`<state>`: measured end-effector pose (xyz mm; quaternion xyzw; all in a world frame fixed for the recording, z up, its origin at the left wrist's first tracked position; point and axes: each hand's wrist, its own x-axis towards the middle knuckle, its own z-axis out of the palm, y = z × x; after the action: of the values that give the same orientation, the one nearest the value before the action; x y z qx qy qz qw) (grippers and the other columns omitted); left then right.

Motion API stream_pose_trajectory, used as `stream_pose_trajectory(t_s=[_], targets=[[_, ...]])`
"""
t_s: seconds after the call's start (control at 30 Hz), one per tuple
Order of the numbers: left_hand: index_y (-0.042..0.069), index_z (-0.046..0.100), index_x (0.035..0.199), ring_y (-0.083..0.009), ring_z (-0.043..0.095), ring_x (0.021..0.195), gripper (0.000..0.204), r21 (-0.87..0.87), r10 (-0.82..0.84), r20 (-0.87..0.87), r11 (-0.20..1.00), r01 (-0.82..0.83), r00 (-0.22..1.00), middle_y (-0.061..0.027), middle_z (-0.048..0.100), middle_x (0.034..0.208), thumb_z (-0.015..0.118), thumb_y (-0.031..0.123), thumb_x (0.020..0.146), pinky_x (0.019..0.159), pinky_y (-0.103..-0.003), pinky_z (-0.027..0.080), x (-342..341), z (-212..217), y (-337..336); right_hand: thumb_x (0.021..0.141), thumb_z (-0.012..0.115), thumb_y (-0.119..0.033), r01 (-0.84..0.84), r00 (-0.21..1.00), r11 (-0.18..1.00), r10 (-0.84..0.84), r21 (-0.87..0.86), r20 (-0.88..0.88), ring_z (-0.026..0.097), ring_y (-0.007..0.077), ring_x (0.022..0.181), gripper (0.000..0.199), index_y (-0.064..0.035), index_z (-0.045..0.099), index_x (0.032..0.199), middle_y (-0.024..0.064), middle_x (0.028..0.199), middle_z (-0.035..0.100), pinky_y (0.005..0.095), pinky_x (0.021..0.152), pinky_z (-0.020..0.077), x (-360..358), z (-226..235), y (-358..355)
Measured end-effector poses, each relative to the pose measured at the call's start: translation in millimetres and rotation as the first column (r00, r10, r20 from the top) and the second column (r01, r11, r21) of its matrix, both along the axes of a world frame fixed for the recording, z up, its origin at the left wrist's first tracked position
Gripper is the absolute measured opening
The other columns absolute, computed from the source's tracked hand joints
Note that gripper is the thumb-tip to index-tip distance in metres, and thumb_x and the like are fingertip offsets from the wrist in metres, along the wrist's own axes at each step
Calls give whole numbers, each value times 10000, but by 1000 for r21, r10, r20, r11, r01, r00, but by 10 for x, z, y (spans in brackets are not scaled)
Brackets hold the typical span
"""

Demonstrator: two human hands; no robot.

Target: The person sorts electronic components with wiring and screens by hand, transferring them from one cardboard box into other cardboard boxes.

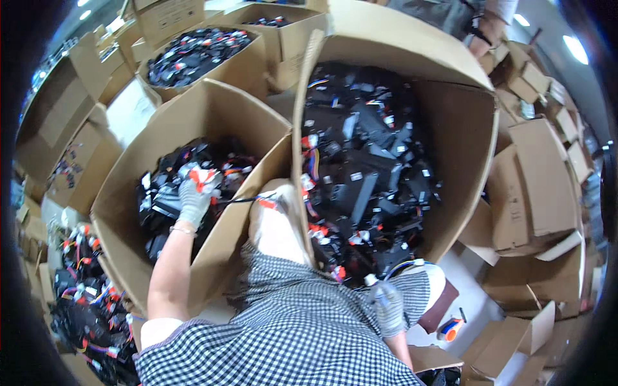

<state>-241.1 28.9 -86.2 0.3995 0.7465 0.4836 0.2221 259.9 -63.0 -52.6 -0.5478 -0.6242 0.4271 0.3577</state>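
Fingers of the gloved left hand (194, 193) are curling around a black wired part (205, 177) in the left box (129, 186); right hand (388, 307) is gripping something small, hard to tell what, beside the big box (463, 161). Looks like sorting; next move needs the wire (238, 200) freed.

The left hand (194, 196) in its grey glove covers whatever it grips among the black parts, so the piece cannot be told. The right hand (389, 309) closes round a small white-tipped item too small to identify. The large carton's (463, 161) near wall hides its lowest contents. Another person's hand (484, 35) is cut by the top edge.
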Motion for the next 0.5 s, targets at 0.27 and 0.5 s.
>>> stream_pose_trajectory(t_s=[0.27, 0.5], targets=[[128, 327, 1392, -370, 369, 1248, 810, -307, -252, -781, 952, -1, 572, -155, 410, 1351, 705, 264, 689, 1018, -452, 320, 37, 250, -217, 929, 490, -260, -243, 964, 969, 246, -42, 102, 616, 249, 637, 251, -50, 623, 894, 105, 710, 604, 332, 604, 479, -219, -85, -38], [59, 413, 1337, -353, 596, 938, 640, 300, 10, -711, 908, 291, 703, -211, 616, 1045, 676, 144, 759, 839, -440, 458, 709, 1777, -13, 948, 474, -354, -277, 951, 946, 295, -166, 94, 641, 256, 702, 315, -94, 642, 1007, 112, 763, 636, 345, 651, 486, -238, -267, -39]])
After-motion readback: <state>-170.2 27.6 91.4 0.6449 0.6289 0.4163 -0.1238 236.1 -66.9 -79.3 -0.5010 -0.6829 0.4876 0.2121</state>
